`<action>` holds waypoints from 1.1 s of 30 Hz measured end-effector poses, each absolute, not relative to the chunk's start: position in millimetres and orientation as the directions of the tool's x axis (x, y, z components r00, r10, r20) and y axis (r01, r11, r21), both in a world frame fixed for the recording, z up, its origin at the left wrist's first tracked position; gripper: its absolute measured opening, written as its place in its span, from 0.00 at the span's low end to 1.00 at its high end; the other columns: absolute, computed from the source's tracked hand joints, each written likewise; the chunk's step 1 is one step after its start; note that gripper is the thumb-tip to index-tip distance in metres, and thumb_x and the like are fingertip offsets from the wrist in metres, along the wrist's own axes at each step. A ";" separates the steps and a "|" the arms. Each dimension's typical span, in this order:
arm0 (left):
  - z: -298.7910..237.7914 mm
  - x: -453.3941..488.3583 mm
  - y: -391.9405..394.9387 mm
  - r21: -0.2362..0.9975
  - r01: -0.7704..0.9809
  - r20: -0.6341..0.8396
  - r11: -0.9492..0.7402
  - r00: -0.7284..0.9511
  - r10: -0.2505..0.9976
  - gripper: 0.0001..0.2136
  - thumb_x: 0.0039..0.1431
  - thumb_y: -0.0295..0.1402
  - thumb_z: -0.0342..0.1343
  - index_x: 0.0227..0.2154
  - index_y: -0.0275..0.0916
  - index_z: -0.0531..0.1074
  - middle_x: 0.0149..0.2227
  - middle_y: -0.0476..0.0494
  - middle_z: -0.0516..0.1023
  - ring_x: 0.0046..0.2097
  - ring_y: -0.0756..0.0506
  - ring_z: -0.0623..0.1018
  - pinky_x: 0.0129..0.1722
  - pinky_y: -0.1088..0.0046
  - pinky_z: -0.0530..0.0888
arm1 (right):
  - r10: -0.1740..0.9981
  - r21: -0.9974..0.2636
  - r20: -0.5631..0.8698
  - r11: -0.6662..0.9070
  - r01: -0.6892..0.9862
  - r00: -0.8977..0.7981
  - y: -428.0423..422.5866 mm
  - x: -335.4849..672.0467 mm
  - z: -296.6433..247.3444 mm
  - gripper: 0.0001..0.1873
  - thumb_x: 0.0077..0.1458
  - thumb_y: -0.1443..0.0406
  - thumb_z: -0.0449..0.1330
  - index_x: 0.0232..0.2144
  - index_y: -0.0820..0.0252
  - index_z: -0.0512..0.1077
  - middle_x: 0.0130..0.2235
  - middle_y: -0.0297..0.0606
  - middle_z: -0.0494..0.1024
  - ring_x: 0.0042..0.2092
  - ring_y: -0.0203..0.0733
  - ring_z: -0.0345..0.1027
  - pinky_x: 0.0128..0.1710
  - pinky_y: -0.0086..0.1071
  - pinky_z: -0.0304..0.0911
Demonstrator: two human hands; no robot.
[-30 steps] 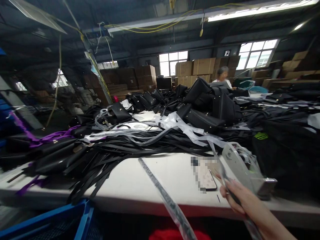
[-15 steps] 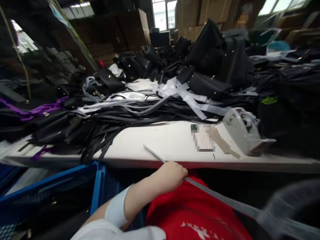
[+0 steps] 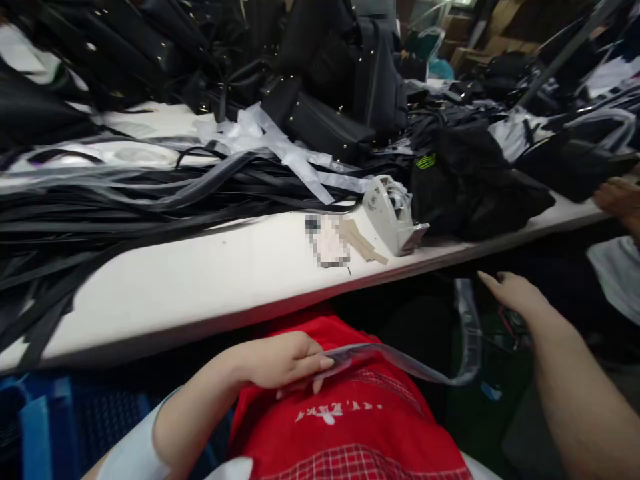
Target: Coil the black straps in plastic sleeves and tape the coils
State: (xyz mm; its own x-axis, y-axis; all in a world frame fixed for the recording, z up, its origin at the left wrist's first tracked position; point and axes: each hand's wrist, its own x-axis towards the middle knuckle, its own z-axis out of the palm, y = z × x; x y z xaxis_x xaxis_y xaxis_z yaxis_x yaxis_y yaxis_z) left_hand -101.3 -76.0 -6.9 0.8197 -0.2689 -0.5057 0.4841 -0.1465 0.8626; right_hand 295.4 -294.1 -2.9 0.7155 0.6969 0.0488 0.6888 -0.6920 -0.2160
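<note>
My left hand (image 3: 287, 360) is closed on one end of a plastic-wrapped strap (image 3: 420, 368), in front of my red apron (image 3: 370, 427). From the fingers this greyish, see-through-covered band sags to the right and bends upward near the table's underside. My right hand (image 3: 517, 293) is off to the right, below the table edge, fingers stretched out and apart. It is close to the raised part of the strap but appears not to touch it.
On the white table (image 3: 165, 287) lie black straps (image 3: 130, 207), a phone-like blurred item (image 3: 330, 243), brown strips (image 3: 363, 241) and a tape dispenser (image 3: 393, 217). Black bags (image 3: 325, 123) are piled behind. A blue crate (image 3: 55, 427) stands lower left; another person's hand (image 3: 620, 200) shows at right.
The view has turned right and down. My right hand has come into view. My left hand still grips the strap, whose right part now hangs in a bend; its pointed end no longer shows over the table.
</note>
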 end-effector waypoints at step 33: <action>-81.2 -68.2 -44.3 0.806 0.544 -0.372 0.234 0.772 -0.516 0.24 0.60 0.54 0.51 0.36 0.34 0.76 0.28 0.44 0.80 0.28 0.48 0.78 0.33 0.70 0.76 | 0.915 -0.780 -0.404 -0.341 0.524 -0.006 -202.2 155.8 -48.1 0.23 0.52 0.51 0.62 0.45 0.58 0.77 0.43 0.40 0.81 0.40 0.48 0.74 0.41 0.35 0.68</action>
